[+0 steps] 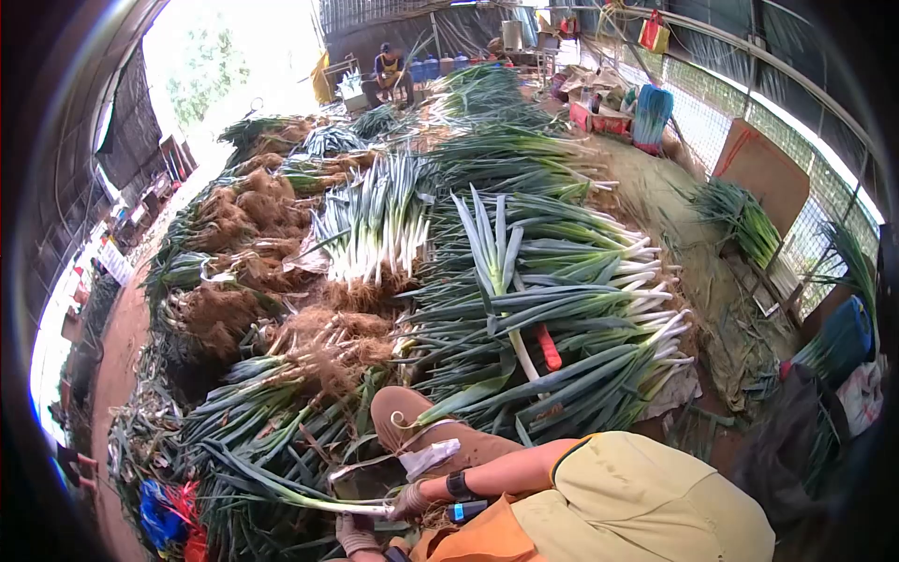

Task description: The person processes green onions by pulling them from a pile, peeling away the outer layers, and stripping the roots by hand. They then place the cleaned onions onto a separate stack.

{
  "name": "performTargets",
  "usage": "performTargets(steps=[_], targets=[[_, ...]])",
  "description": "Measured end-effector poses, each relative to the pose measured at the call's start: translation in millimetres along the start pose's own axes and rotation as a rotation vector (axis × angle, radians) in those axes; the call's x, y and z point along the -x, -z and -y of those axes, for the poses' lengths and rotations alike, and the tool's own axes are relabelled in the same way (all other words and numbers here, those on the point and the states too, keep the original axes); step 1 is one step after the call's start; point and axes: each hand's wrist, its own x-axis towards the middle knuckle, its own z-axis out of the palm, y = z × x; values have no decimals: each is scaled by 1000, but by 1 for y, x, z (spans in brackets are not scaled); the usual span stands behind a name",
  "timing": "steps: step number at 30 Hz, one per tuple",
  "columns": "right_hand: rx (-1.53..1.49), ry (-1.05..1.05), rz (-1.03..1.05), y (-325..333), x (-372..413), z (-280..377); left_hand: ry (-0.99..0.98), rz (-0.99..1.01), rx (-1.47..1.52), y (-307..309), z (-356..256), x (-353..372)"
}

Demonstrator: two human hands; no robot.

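On my feed, my gloved right hand (409, 502) is gripping a long green-and-white leek (304, 499) by its white end; my gloved left hand (356, 536) is touching it, closure unclear. A white sheet (114, 263) is showing illegible marks.

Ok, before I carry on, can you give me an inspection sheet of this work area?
Surface: floor strewn with leaf scraps at right; mostly hidden under plants elsewhere.
Job's things: clean-stemmed leeks piled with white ends to the right; brown-rooted bunches at left; one leek at the hands.
Clutter: red object on the leeks, type unclear; blue plastic at lower left; white scrap near the knee.
Hands: right hand and left hand close together by that leek's white end; exact grip unclear.
Cables: nothing seen.
Surroundings: seated person far back; mesh fence along the right.
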Motion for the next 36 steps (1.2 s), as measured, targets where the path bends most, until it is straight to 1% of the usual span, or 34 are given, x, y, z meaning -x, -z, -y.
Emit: performTargets(steps=[1, 2, 3, 4, 5, 6, 7, 9, 10, 11, 12, 15, 17, 19, 23, 25, 26, 27, 28, 29, 30, 31, 32, 33, 34, 35, 36], targets=[[-10, -26, -5, 1, 4, 3, -25, -36, -129, -2, 1, -3], [-7, -29, -6, 2, 2, 1, -44, -196, -52, -4, 7, -3], [3, -4, -32, 1, 1, 0, -43, -195, -49, -4, 3, -3], [13, 20, -57, 2, -1, -3, -18, -161, -138, -1, -3, -5], [15, 17, -57, 3, -2, -3, 6, -128, -228, -11, -9, 1], [7, 1, -65, 3, -3, -4, 16, -240, -299, -23, -9, 3], [-2, -14, -72, 3, -4, -6, 17, -243, -297, -15, -9, 1], [-20, -2, -56, 4, -9, -10, 48, -184, -224, 4, -8, -4], [-37, 15, -40, 4, -10, -11, 49, -185, -223, -12, -6, 1], [-37, 14, -39, 3, -6, -8, 10, -199, -58, -52, -6, 14], [-15, 3, -52, 0, 3, 1, -30, -212, 108, -73, -6, 23], [43, 4, -64, -3, 0, -2, -13, -261, 72, -55, -14, 28], [78, 12, -61, -7, 1, 0, -21, -250, 66, -45, -14, 23], [226, 90, -172, -10, 2, 0, -33, -209, 76, -33, -10, 24], [249, -1, -160, -5, 6, 5, -48, -128, 85, -32, -8, 26], [665, 231, -189, 3, -3, 1, -35, -153, 166, -28, -4, 21], [894, 197, -181, 5, -12, 6, -7, -110, 180, -21, -2, 18], [981, 218, -347, -3, 39, 49, 13, -65, 195, -19, -3, 17], [941, 193, -487, -6, 61, 68, -2, -98, 162, -22, -4, 17], [888, 282, -572, 5, 80, 75, -21, -128, 130, -27, -4, 17], [844, 426, -686, 21, 102, 79, -25, -106, 144, -34, -6, 20], [800, 574, -820, 38, 127, 83, -44, -136, 137, -39, -7, 21], [774, 714, -982, 58, 154, 86, -30, -96, 142, -32, -7, 17], [781, 872, -1173, 81, 183, 89, -17, -56, 147, -23, -7, 12], [876, 1062, -1383, 113, 205, 87, -12, -50, 144, -25, -7, 12], [629, 1011, -1577, 109, 257, 106, -16, -100, 128, -26, -7, 14], [380, 984, -1724, 108, 302, 122, -22, -153, 115, -28, -7, 16]])
